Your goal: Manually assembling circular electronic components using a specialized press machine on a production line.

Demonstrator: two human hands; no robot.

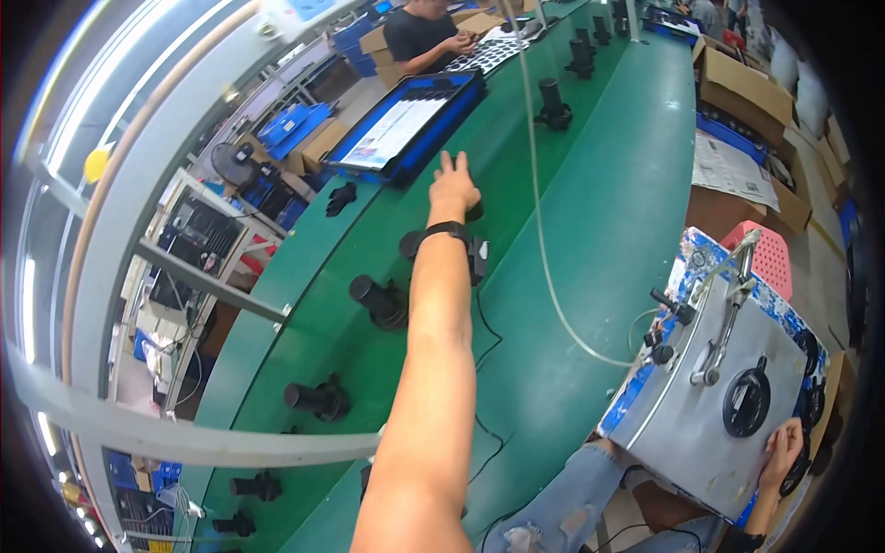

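Note:
My left arm, with a black wristband, reaches far over the green conveyor belt. At its end my left hand [452, 187] is open, fingers spread and stretched out. A black part [475, 210] shows at the edge of that hand, mostly hidden by it. Black cylindrical parts with wider bases, such as this one [376, 295], stand in a row along the belt. At lower right my right hand [784, 450] is open, its fingers loosely bent, at the edge of a grey metal fixture plate [678, 419]. Close to it on the plate lies a black ring-shaped part [747, 398].
Beyond my left hand sits a blue tray [396, 170] with a paper sheet, near a black glove [340, 199]. A clear hose [544, 244] hangs over the belt to the fixture. Grey frame bars [277, 449] cross the left. A person [419, 41] works farther along.

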